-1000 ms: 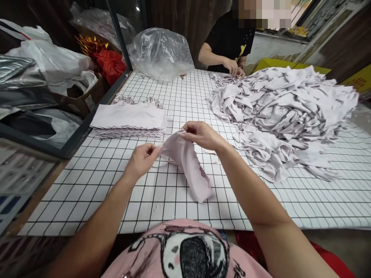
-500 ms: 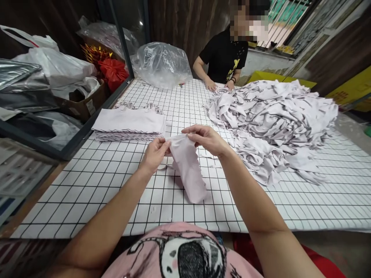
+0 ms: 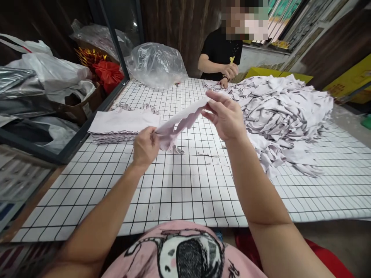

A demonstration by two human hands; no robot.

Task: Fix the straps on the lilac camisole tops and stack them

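A pale lilac cloth piece (image 3: pixel 181 121) with a scalloped edge is stretched in the air between my two hands, above the white gridded table (image 3: pixel 185 193). My left hand (image 3: pixel 145 146) is closed on its lower near end. My right hand (image 3: pixel 226 116) pinches its upper far end, raised higher. Just left of the hands lies a neat flat stack of the same cloth pieces (image 3: pixel 123 125). To the right spreads a big loose heap of cloth pieces (image 3: pixel 278 112).
Another person in a black shirt (image 3: pixel 220 52) works at the table's far edge, hands (image 3: pixel 228 73) near the heap. A clear plastic bag (image 3: pixel 156 63) sits at the back. Bags and a cardboard box (image 3: pixel 78 106) fill the shelf on the left. Small scraps (image 3: pixel 207 155) lie on the grid.
The cloth hung down onto the table from both hands held close together. Now my right hand has lifted away and up, pulling the piece taut off the table.
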